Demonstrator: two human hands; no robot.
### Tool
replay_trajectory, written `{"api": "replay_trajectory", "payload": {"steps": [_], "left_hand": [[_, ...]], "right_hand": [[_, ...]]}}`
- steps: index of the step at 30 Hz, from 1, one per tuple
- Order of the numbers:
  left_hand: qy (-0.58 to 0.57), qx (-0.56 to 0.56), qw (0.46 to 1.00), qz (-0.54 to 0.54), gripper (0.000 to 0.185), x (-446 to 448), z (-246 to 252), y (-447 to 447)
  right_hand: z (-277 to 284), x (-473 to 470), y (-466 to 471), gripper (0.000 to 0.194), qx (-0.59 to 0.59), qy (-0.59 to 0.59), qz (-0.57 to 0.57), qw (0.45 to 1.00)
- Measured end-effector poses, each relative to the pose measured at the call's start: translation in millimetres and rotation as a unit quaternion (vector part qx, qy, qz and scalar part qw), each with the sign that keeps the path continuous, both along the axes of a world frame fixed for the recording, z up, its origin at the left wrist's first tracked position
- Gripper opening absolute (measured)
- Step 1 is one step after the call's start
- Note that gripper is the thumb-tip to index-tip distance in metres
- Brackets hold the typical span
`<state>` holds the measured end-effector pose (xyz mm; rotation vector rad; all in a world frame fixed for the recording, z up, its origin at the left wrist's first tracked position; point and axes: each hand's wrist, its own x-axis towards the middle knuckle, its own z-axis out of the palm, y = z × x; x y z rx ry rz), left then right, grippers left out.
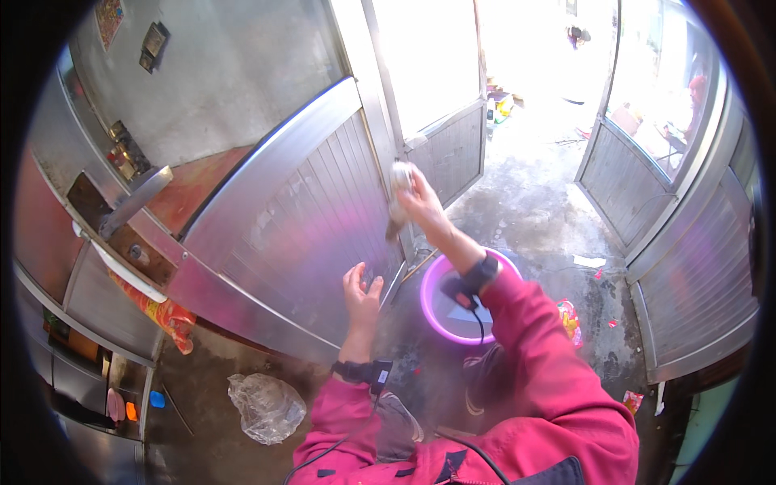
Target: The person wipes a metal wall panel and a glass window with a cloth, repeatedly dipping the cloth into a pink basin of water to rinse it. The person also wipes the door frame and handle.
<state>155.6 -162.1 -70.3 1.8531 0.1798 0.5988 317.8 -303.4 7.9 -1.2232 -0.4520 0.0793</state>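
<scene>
My right hand [421, 200] is raised in front of a metal door frame [383, 130] and grips a pale, damp-looking cloth [395, 223]. The cloth is blurred, and its darker lower end hangs beside the ribbed metal panel [303, 200]. Whether it touches the frame I cannot tell. Lower down, my left hand [362, 291] is held up near the same panel, fingers apart and nothing in them. A pink plastic basin [427, 303] stands on the floor below my right forearm, which covers part of it. Greyish water [467, 324] shows inside.
An open door leaf [448, 151] stands beyond my right hand, another [630, 167] at the right. Clear plastic film [267, 409] and a colourful wrapper [568, 321] lie on the concrete floor. A handle [136, 200] juts out at left. A person [694, 112] sits outside.
</scene>
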Motion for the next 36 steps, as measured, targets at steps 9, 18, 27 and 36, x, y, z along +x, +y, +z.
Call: {"api": "replay_trajectory", "payload": {"steps": [9,18,27,36], "left_hand": [[0.018,-0.113,0.993,-0.018,0.036,-6.1,9.3,26.3],[0.011,-0.139,0.989,-0.04,0.031,-14.5,14.9,26.7],[0.007,-0.07,0.997,-0.022,0.03,-15.6,13.9,30.9],[-0.021,-0.127,0.991,-0.022,0.029,-17.6,18.4,33.2]], "right_hand": [[178.9,134.4,81.1,0.064,-0.103,-0.254,-0.293,0.916],[26.3,133.3,76.8,0.04,-0.299,-0.087,-0.344,0.886],[44.0,111.0,95.6,0.042,-0.179,-0.252,-0.353,0.883],[-32.7,84.2,123.3,0.032,-0.191,-0.186,-0.422,0.867]]}}
